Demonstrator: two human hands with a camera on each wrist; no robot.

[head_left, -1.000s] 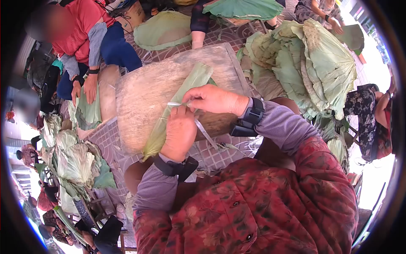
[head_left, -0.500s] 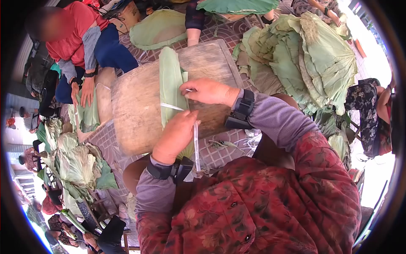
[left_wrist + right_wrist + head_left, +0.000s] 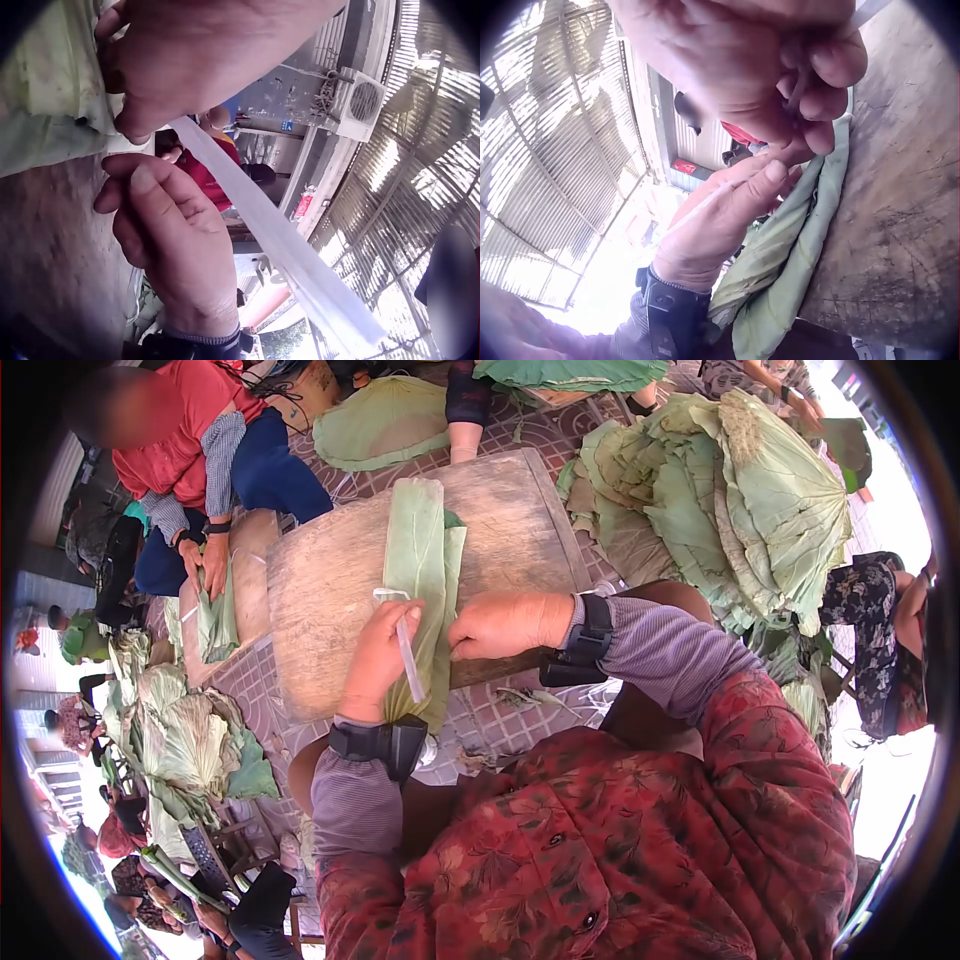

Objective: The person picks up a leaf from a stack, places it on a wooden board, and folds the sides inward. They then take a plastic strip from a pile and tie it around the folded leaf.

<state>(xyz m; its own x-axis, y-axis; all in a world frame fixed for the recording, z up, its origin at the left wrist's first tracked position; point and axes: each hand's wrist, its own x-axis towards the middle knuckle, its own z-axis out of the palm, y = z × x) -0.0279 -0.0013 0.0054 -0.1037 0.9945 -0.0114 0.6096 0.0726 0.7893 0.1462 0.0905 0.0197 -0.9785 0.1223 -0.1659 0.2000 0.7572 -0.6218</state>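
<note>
My left hand [image 3: 378, 655] pinches a white strip [image 3: 408, 655]; right hand [image 3: 515, 622], fingers curled on the strip's thin part. Folded leaf bundle [image 3: 415, 540] at twelve o'clock, on worn wooden desk [image 3: 320, 600]. Patterned paving [image 3: 490, 725] beneath. Leaf stack [image 3: 740, 510], one-to-two o'clock; red-topped person [image 3: 185, 445], ten-to-eleven. Far red sign [image 3: 303, 206], unreadable; corrugated roof [image 3: 547, 150].

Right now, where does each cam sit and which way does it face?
Head: on head, faces forward-down at leaf bundle; shows left hand, right hand, patterned shirt.
Left wrist: on that wrist, past left hand toward right hand.
Right wrist: on that wrist, past right hand toward left hand.
Wrist views share both hands and white strip.
</note>
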